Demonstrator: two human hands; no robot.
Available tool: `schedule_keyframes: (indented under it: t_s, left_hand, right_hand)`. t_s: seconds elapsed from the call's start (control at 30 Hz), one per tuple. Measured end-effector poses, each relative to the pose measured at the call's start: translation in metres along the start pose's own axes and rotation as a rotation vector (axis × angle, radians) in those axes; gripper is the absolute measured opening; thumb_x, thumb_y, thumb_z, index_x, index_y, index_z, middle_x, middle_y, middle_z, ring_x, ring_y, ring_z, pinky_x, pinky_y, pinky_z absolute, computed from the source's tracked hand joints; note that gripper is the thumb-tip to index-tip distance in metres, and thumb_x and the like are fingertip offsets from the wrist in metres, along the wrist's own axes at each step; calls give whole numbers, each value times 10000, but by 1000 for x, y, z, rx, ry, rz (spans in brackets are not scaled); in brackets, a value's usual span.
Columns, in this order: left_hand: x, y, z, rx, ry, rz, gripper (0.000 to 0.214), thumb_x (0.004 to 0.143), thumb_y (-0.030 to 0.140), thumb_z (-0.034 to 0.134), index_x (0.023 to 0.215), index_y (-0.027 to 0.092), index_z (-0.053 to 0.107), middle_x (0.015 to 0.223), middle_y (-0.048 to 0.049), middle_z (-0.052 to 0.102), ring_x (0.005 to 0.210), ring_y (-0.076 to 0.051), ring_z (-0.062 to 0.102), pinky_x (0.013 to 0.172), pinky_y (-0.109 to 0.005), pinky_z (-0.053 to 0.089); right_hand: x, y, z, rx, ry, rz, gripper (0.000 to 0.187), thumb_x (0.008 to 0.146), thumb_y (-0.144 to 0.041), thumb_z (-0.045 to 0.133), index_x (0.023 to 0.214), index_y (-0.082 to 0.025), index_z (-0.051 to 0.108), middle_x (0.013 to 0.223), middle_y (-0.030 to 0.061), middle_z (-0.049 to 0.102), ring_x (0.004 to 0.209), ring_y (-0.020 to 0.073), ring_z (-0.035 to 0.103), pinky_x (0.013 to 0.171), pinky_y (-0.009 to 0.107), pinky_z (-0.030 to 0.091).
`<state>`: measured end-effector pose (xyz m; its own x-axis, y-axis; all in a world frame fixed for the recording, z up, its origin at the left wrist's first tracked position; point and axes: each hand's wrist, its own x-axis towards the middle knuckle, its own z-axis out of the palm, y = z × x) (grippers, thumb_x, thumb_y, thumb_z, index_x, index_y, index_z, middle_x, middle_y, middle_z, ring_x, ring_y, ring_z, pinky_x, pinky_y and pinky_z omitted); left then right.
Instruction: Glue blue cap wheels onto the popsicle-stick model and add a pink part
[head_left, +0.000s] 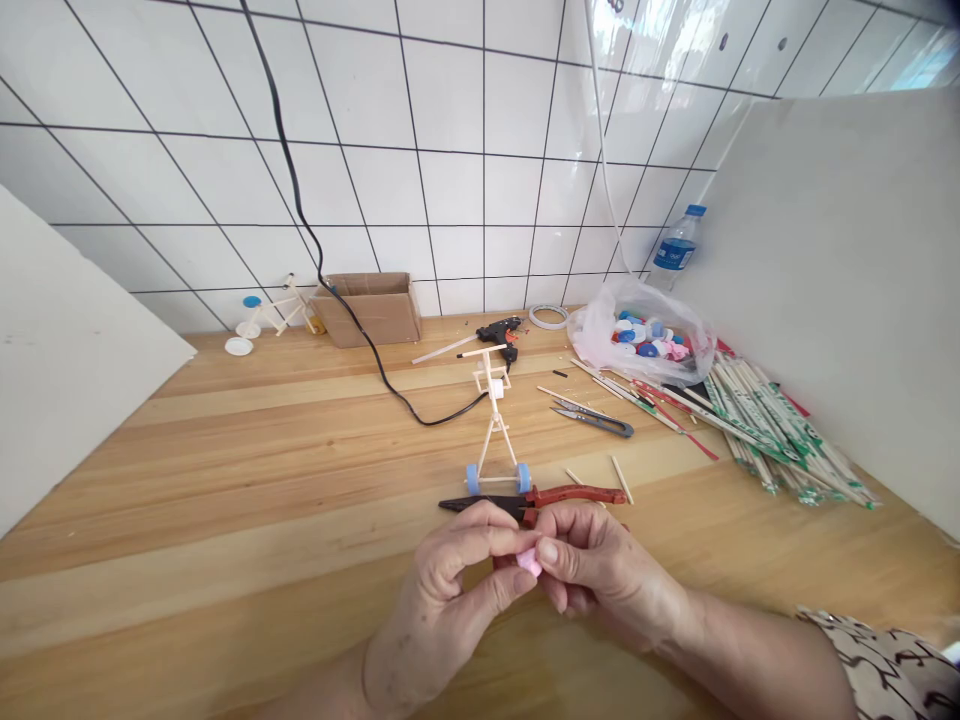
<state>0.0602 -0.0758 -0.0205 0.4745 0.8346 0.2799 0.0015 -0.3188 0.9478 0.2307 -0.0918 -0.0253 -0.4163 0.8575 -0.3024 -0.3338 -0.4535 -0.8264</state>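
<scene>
Both thumbs and forefingers pinch a small soft-looking pink piece (529,562), held above the light wooden bench (225,480) by the left hand (450,590) and right hand (600,570), near red-handled pliers (577,494) and a blue-wheeled wooden-stick model (495,430).

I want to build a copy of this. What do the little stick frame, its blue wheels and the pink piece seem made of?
The stick frame looks like bare pale wood, matte and unpainted. The blue wheels look like moulded plastic bottle caps, with a smooth sheen. The pink piece may be plastic too, but the fingers hide most of it.
</scene>
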Motion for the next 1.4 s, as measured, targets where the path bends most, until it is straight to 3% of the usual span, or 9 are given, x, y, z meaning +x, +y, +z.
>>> schedule_keyframes:
  t_s: [0.2,0.37,0.43,0.57,0.67,0.83,1.03,1.23,1.4]
  left_hand:
    - [0,-2,3,-36,28,9,116,792,114,601,789,168,704,773,-36,624,735,-140,611,697,-254,505]
    - [0,-4,4,-2,81,-27,225,778,163,630,999,200,650,836,-24,621,770,-140,597,709,-245,505]
    - [0,-3,4,19,101,-29,209,757,171,655,964,196,642,814,-14,618,739,-132,589,686,-232,503]
    - [1,-2,2,87,100,-20,41,787,160,615,773,163,653,747,-18,607,679,-123,588,658,-224,497]
    - [3,-1,0,97,74,0,83,808,162,586,815,165,669,786,-34,618,719,-137,607,689,-242,509]
    - [0,-2,1,151,51,83,142,801,117,589,894,184,673,796,-24,612,734,-131,605,690,-234,508]
    - [-2,-4,3,117,-7,114,152,818,73,544,855,167,656,775,-27,593,706,-121,587,659,-226,493]
    - [-3,-4,4,231,63,65,276,775,137,627,1044,192,597,861,-28,596,789,-145,581,731,-249,496]
    - [-4,-9,1,274,73,105,113,806,130,591,893,199,610,850,-17,580,763,-128,576,716,-229,487]
  right_hand:
    - [0,5,2,-138,71,-70,345,721,-436,690,654,-131,544,417,-56,500,353,22,345,373,173,188]
    - [1,2,5,-68,134,-74,321,719,-405,704,663,-138,535,455,-55,511,379,20,355,390,170,196]
    - [1,1,5,-41,143,-66,316,703,-396,720,678,-137,540,475,-52,522,391,20,361,396,169,202]
    - [2,0,5,-36,92,-22,370,731,-479,663,678,-136,535,498,-24,552,380,29,371,377,174,194]
    - [1,-1,5,-66,60,-10,411,780,-525,581,679,-130,538,515,-8,561,391,38,393,374,175,209]
    - [-2,2,3,-147,18,-24,335,763,-442,646,707,-129,542,498,-35,535,400,30,381,397,170,227]
    - [0,7,2,-122,15,-38,313,737,-398,684,658,-133,536,473,-43,525,386,32,399,393,176,217]
    - [1,3,4,-41,71,-10,316,741,-410,678,678,-134,537,554,-24,571,398,25,416,388,172,204]
    - [-1,-1,7,-105,19,29,342,766,-458,637,717,-128,562,528,-11,580,404,33,405,392,175,209]
